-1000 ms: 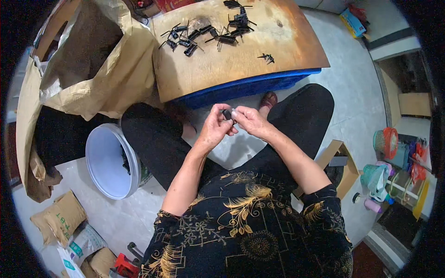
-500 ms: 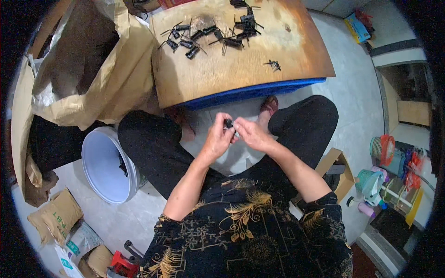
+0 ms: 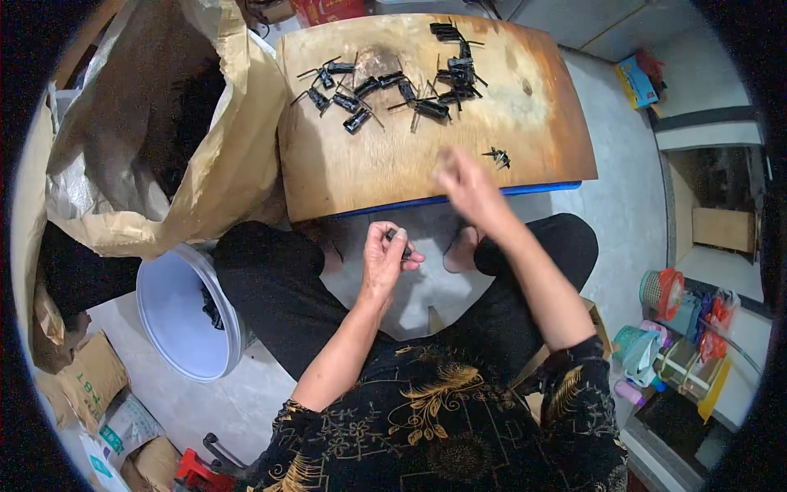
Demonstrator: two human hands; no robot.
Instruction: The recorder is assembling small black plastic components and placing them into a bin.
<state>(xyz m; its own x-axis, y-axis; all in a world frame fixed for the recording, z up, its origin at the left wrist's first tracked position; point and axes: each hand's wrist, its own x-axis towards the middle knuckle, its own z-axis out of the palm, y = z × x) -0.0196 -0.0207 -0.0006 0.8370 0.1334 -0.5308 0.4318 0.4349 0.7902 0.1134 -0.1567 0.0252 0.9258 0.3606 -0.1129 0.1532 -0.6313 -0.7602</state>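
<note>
Between my knees, my left hand (image 3: 392, 256) is closed around a small black plastic part (image 3: 396, 238), mostly covered by the fingers. My right hand (image 3: 465, 182) is raised over the near part of a wooden board (image 3: 385, 168); motion smears its fingers, so I cannot tell if it holds anything. Just right of that hand lies a little heap of small dark pieces with thin, pale shafts (image 3: 498, 157). Farther back on the board are several black cylinder-shaped parts with thin prongs (image 3: 358, 120), some scattered at the left and others bunched toward the middle and right (image 3: 461, 74).
A large open brown paper sack (image 3: 238, 156) stands left of the board. Below it, a white bucket (image 3: 176, 320) holds some black parts. Packed bags (image 3: 94, 377) and a red object (image 3: 201, 474) lie at lower left. Baskets (image 3: 668, 295) and bottles are at right.
My right hand has left the left hand and moved forward over the board. The left hand stays between the knees, keeping the black part. The whole view has shifted slightly.
</note>
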